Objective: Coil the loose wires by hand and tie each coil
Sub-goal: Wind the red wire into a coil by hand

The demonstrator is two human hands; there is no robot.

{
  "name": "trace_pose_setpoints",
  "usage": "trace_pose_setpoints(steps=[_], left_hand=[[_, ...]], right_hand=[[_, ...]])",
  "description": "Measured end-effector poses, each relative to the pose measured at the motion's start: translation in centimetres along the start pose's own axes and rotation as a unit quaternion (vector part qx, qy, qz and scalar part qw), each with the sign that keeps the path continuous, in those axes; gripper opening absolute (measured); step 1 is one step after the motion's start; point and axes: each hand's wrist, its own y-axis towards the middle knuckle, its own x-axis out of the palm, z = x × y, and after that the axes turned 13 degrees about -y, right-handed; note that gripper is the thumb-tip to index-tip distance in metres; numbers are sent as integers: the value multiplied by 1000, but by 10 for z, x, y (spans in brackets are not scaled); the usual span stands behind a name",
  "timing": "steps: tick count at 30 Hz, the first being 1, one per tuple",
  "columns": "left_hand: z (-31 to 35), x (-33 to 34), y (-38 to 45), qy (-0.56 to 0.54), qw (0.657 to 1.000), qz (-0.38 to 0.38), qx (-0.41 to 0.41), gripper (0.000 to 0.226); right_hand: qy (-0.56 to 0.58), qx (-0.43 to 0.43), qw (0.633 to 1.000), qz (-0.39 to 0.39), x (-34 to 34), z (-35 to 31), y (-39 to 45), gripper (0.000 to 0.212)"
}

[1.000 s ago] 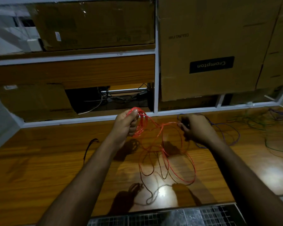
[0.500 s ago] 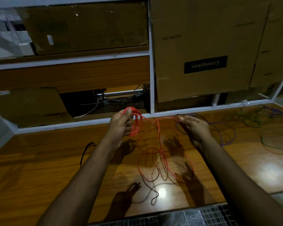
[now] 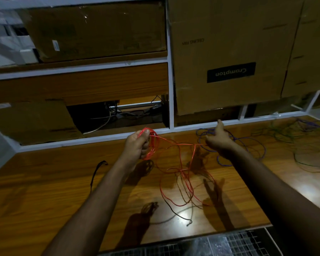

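A wooden tabletop (image 3: pixel 50 191) filled the near half of the view, shiny where a light glared off it at the near right. Behind it, at the far side, stood a white-framed shelf unit (image 3: pixel 168 74) packed with cardboard boxes; the largest box (image 3: pixel 229 52), at the far right, carried an upside-down black label (image 3: pixel 231 72) reading "Crompton". A flatter box (image 3: pixel 92 30) lay on the upper left shelf, and a dark gap (image 3: pixel 118 115) below it showed a few cables.

Two bare forearms reached from the near edge toward the middle of the tabletop. The left hand (image 3: pixel 138 144) was raised above the wood with its fingers curled around a small bundle of red wire loops (image 3: pixel 152 143), gripping the coil at its top. From that coil a single red strand ran rightward to the right hand (image 3: pixel 219 142), which was held out with the thumb up and fingers extended; the strand met its fingertips, but whether they were pinching it could not be told. The rest of the red wire (image 3: pixel 181 174) hung and trailed in loose loops on the tabletop between and nearer than the two hands.

A purple wire (image 3: pixel 255 145) lay in loose loops on the tabletop just behind and right of the right hand. Farther right, green wire (image 3: pixel 303 159) sprawled in a tangle near the edge. A short black cord (image 3: pixel 96 172) lay alone to the left of the left forearm. A wire mesh grid (image 3: pixel 220 244) showed at the near edge.
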Motion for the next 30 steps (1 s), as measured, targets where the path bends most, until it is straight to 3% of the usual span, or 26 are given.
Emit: trace_pose_setpoints(steps=[2,4,5,8,9,11,14,20,21,24,25,27,28,30], left_hand=[[-1,3,-3,20,1000,-1,-7,32],[-3,9,-6,29,1000,-2,-13,31],[-5,11,-6,31,999,-3,-17,30],[-8,17,-8,34,999,-4,-26,28],[-9,18,-8,34,999,-4,-26,28],[-9,17,-7,35,999,-5,-26,28],[-10,17,-7,38,999,-4,-31,28],[-16,14,-3,57,997,1,-44,29],[-16,14,-3,59,997,2,-47,30],[-16,13,-3,51,997,9,-52,30],[-16,12,-3,47,997,11,-52,31],[-16,9,-2,48,997,18,-52,31],[-16,8,-2,48,997,21,-53,32],[-16,7,-2,48,997,28,-54,32]], right_hand=[[-104,45,993,36,-7,-4,-3,89],[-227,58,972,27,-9,-12,-12,33],[-293,54,955,12,-10,-15,-16,16],[-406,21,913,-22,-8,-29,-21,12],[-424,12,905,-29,-8,-34,-21,12],[-453,27,890,-27,-7,-42,-19,34],[-576,8,815,-58,-7,-50,-22,55],[-639,-86,761,-70,12,-63,-30,46],[-635,-105,761,-84,16,-67,-29,44],[-514,-82,827,-213,31,-70,-18,33],[-482,-96,841,-225,33,-73,-17,35],[-493,-151,833,-200,34,-81,-19,42],[-540,-188,804,-164,34,-83,-20,49],[-651,-283,699,-83,32,-89,-27,64]])
